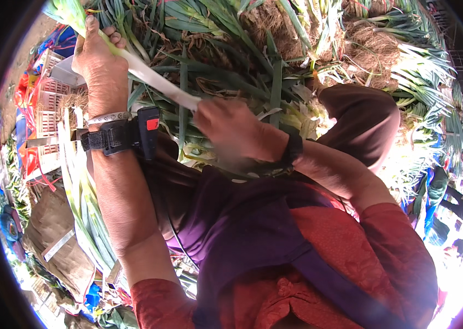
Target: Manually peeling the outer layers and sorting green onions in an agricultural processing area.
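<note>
A long leek (pixel 155 79) slants across the upper left, green at its upper end and white along the stalk. My left hand (pixel 103 60) is closed around it near the green part, thumb lying along the stalk. My right hand (pixel 234 126) is closed at the lower white end, which disappears into the fingers. Motion blurs that hand, and the stalk's tip is hidden. Under the stalk lie loose green leaves (pixel 237 82) and pale peeled layers.
Bundled leeks with brown roots (pixel 371 55) are heaped along the top and right. More leeks (pixel 86 203) lie beside my left forearm. A pale plastic crate (pixel 50 112) with red bags stands at the left, above a brown sheet (pixel 56 236). My bent knee (pixel 360 118) rises at the right.
</note>
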`<state>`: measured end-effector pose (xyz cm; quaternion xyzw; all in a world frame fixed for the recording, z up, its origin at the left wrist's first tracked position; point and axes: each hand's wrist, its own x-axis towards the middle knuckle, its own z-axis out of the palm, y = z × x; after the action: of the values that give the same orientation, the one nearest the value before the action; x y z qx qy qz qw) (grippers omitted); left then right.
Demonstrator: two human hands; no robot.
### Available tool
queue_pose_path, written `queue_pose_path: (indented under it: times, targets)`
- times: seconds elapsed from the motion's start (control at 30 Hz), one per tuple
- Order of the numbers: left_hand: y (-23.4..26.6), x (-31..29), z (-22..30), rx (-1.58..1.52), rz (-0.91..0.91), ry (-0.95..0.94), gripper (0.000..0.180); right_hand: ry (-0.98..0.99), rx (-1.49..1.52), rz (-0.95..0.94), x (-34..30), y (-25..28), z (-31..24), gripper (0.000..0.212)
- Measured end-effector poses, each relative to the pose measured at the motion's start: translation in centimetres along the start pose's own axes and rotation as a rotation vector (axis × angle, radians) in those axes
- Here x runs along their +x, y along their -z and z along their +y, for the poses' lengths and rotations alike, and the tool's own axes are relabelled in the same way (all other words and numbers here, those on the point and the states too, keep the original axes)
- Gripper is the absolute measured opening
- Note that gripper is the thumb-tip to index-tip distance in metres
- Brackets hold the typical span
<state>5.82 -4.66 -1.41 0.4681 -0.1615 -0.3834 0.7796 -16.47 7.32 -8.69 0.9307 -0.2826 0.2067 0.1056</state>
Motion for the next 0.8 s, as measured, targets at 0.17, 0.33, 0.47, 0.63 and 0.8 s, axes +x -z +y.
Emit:
queue_pose_path:
  times: [0.17, 0.33, 0.47, 0.63, 0.8]
  targets:
    - [0.1, 0.0, 0.2, 0.069, 0.029, -0.113, 0.023, 0.329, -0.074, -0.205, -5.2, 1.4, 1.9, 0.025]
    - [0.8, 1.1, 1.5, -0.021, -0.029, -0.124, 0.022, -0.024, 0.583, -0.629, -14.0, -2.2, 7.2, 0.025]
    - [-1.2, 0.5, 1.0, -0.019, -0.054, -0.096, 0.022, -0.259, 0.812, -0.445, -7.2, -3.4, 10.4, 0.028]
    - [4.9, 6.6, 1.3, -0.011, -0.156, 0.024, 0.025, -0.352, 1.160, 0.181, 2.1, -1.1, 3.8, 0.027]
    - [7.4, 13.0, 0.8, -0.045, -0.387, 0.058, 0.028, -0.499, 1.102, -0.179, -6.7, 1.2, 1.8, 0.022]
